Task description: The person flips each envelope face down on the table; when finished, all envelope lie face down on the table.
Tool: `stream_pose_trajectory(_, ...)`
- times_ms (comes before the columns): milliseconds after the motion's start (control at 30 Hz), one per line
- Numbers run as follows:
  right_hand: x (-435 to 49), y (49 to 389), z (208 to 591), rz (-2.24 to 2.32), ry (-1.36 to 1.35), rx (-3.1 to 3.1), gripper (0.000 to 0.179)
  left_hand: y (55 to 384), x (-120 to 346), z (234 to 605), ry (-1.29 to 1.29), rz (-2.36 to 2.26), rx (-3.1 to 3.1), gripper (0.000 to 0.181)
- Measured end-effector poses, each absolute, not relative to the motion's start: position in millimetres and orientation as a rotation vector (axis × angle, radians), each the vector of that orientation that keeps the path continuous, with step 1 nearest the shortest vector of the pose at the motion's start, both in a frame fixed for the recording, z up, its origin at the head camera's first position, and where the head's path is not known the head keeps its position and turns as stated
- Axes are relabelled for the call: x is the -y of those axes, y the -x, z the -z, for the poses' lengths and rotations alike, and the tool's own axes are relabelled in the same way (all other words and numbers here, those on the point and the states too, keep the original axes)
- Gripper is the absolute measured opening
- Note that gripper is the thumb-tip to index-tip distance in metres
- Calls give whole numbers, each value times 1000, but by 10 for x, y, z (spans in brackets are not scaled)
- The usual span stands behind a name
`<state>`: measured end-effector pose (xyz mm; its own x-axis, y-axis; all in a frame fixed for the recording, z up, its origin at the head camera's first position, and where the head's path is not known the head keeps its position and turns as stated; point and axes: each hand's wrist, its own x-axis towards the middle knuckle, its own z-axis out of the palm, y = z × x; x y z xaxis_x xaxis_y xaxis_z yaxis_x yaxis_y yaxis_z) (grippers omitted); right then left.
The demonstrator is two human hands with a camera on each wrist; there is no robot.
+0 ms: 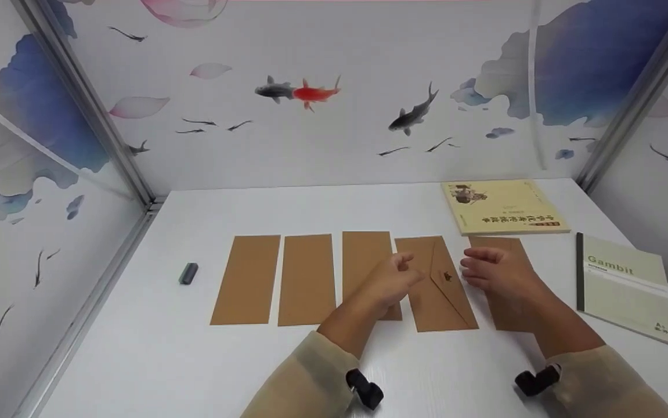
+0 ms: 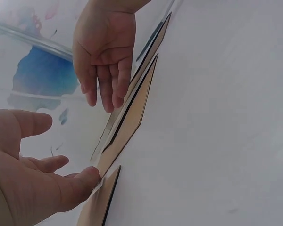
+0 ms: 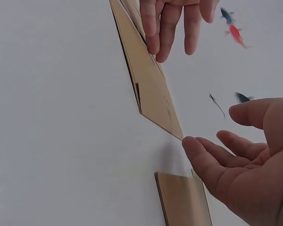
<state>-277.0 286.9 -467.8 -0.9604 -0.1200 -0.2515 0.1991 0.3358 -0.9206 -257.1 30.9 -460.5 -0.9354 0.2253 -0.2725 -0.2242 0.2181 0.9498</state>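
Several brown paper envelopes lie in a row on a white table. My left hand [image 1: 389,283], fingers loosely bent and holding nothing, hovers between the third envelope [image 1: 365,252] and the fourth envelope [image 1: 433,313]. That fourth one shows its pointed flap and a small dark print; the others show plain faces. Over the rightmost envelope [image 1: 508,316] is my right hand [image 1: 502,276], palm turned inward and fingers extended, partly hiding it. Both wrist views show the hands apart and facing each other, with the right hand [image 2: 106,47] grasping nothing.
Further left lie the first envelope [image 1: 245,284], second envelope [image 1: 309,281] and a small dark green block [image 1: 188,273]. A yellow book [image 1: 505,206] sits at the back right, touching the rightmost envelope's top edge in this view. Right of it is a pale green Gambit notebook [image 1: 627,296].
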Motion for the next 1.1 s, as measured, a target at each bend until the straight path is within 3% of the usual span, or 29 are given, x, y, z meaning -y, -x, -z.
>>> stream_pose_trajectory(633,-2762,2687,4677,1628,-56,-2292,63,2636,-231,4709,62,-1879,-2078,49)
stream_pose_trajectory(1100,-2500,2562,4624,1477,61,-2340,71,2651,-321,4706,-114,-1994,-1999,59)
